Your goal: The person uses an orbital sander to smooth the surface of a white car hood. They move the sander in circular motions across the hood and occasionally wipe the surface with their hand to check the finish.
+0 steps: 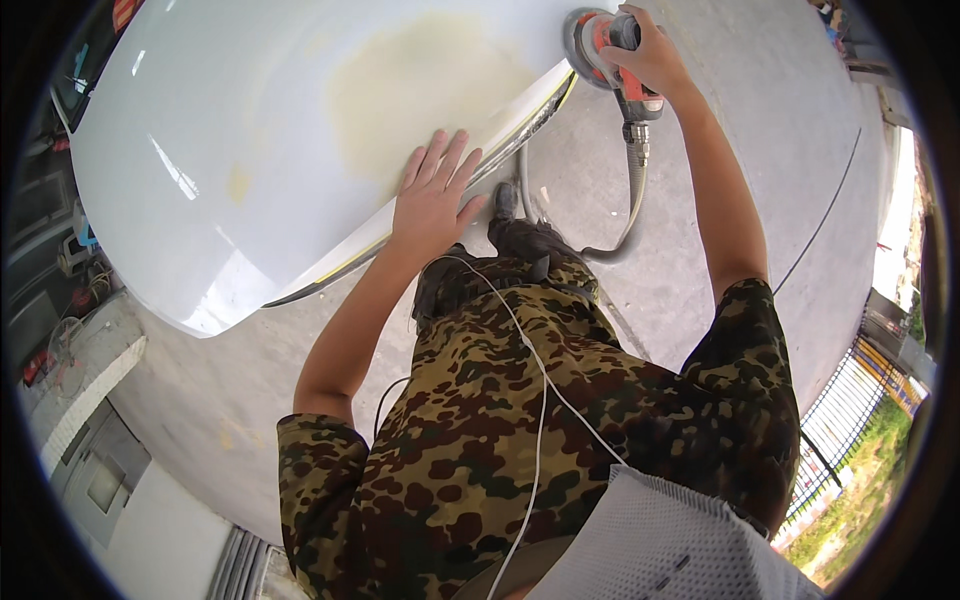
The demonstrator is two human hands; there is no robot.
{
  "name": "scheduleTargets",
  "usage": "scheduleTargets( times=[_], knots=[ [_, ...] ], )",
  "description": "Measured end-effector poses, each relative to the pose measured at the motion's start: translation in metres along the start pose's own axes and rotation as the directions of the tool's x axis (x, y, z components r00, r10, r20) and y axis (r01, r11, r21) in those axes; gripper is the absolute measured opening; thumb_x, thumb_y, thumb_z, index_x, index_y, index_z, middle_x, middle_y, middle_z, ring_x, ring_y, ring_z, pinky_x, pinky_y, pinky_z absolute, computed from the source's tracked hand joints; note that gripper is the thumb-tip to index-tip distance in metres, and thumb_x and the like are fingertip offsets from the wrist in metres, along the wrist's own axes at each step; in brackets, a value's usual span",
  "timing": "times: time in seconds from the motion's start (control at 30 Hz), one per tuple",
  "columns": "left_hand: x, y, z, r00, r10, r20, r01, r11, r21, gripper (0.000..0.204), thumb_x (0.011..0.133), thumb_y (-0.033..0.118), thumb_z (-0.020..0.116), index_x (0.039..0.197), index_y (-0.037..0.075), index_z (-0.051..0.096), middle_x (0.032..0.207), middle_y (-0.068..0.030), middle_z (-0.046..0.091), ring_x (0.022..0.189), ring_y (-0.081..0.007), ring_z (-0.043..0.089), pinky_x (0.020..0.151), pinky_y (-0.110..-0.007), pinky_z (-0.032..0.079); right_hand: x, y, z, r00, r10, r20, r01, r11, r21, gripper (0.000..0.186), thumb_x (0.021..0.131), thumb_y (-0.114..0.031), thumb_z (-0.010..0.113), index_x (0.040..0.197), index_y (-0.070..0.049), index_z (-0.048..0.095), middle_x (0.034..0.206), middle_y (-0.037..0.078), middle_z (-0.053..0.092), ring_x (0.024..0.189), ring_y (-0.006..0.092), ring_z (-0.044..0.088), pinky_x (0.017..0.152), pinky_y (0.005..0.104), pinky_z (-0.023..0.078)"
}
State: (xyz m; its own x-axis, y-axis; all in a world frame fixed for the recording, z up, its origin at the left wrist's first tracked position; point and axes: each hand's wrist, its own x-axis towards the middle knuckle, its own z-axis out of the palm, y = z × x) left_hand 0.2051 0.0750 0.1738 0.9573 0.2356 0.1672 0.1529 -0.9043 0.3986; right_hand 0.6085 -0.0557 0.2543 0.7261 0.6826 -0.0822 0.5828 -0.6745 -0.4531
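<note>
A large white car body panel [270, 130] spreads across the upper left, with a dull yellowish sanded patch [415, 95] on it. My left hand [435, 200] lies flat on the panel near its edge, fingers spread, just below that patch. Yellow tape and a dark strip [530, 122] run along the panel's near edge. At the upper right, my right hand [650, 55] grips an orange and black orbital sander [615, 50]. The sander's round pad is at the panel's far right corner; whether it touches the surface I cannot tell.
A grey hose [632, 225] hangs from the sander and curves across the concrete floor [700, 260] by my feet. A thin white cable [540, 420] runs down my camouflage shirt. Cluttered equipment stands at the far left; a metal fence [825, 465] lies to the right.
</note>
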Motion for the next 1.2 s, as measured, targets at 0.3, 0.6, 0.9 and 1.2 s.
scheduleTargets(
  times=[0.3,0.6,0.9,1.2],
  knots=[
    [0.111,-0.036,0.005,0.996,-0.053,-0.068,0.069,0.961,0.268,0.086,0.108,0.062,0.052,0.167,0.000,0.038,0.177,-0.0141,0.035,0.166,-0.0287,0.028,0.135,-0.048,0.023,-0.048,0.017,-0.023,0.976,0.114,-0.184,0.003,0.841,0.541,0.087,0.083,-0.024,0.094,0.155,0.000,0.051,0.132,0.020,0.069,0.115,0.0254,0.071,0.103,0.0383,0.058],
    [0.145,-0.097,-0.001,0.934,-0.307,-0.181,0.354,0.864,0.359,0.090,0.109,0.065,0.048,0.169,-0.001,0.032,0.180,-0.0159,0.028,0.167,-0.0298,0.024,0.136,-0.051,0.018,-0.074,0.045,-0.028,0.976,0.138,-0.169,-0.029,0.848,0.529,0.078,0.087,-0.017,0.089,0.153,0.002,0.052,0.129,0.018,0.067,0.115,0.0238,0.068,0.103,0.0376,0.056],
    [0.053,-0.046,-0.009,0.896,-0.380,-0.231,0.432,0.867,0.248,0.088,0.107,0.054,0.058,0.168,-0.005,0.032,0.178,-0.0219,0.029,0.166,-0.0377,0.026,0.134,-0.055,0.022,-0.078,0.046,-0.023,0.985,0.079,-0.154,0.022,0.826,0.564,0.079,0.087,-0.018,0.089,0.154,0.003,0.052,0.136,0.020,0.063,0.123,0.0275,0.064,0.110,0.0408,0.052],
    [0.047,-0.035,-0.013,0.844,-0.435,-0.314,0.518,0.813,0.266,0.091,0.106,0.056,0.060,0.167,-0.005,0.034,0.177,-0.0225,0.031,0.165,-0.0368,0.028,0.133,-0.055,0.023,-0.080,0.030,-0.030,0.988,-0.051,-0.143,0.121,0.836,0.536,0.077,0.087,-0.012,0.088,0.153,0.001,0.052,0.139,0.020,0.062,0.125,0.0286,0.064,0.110,0.0416,0.052]
  ],
)
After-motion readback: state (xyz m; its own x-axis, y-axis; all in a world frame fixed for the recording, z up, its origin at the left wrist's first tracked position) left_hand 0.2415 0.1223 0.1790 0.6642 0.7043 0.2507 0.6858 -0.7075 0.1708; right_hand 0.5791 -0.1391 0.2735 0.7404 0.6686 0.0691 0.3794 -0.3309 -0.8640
